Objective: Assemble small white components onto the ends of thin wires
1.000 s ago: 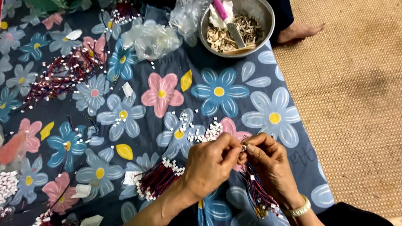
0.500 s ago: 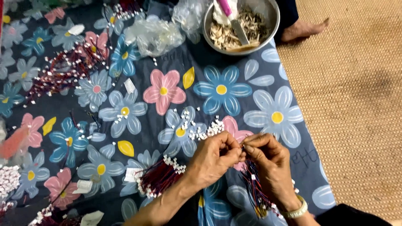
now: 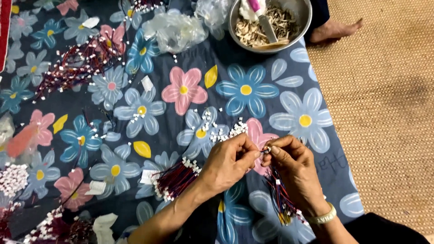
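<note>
Connector, a tiny white plastic piece, sits pinched between the fingertips of both hands just below the frame's centre, where it was a second ago; only the view has drifted slightly, so the fiddling goes on. The left hand closes on it from nine o'clock, and the right hand also clasps thin red and blue wires trailing toward six. Loose white connectors lie at twelve on the soft floral cloth; a steel bowl sits far beyond at twelve.

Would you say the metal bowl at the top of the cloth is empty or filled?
Partly filled: the metal bowl holds a heap of pale scraps and a pink-handled tool, with some bare metal showing.
</note>
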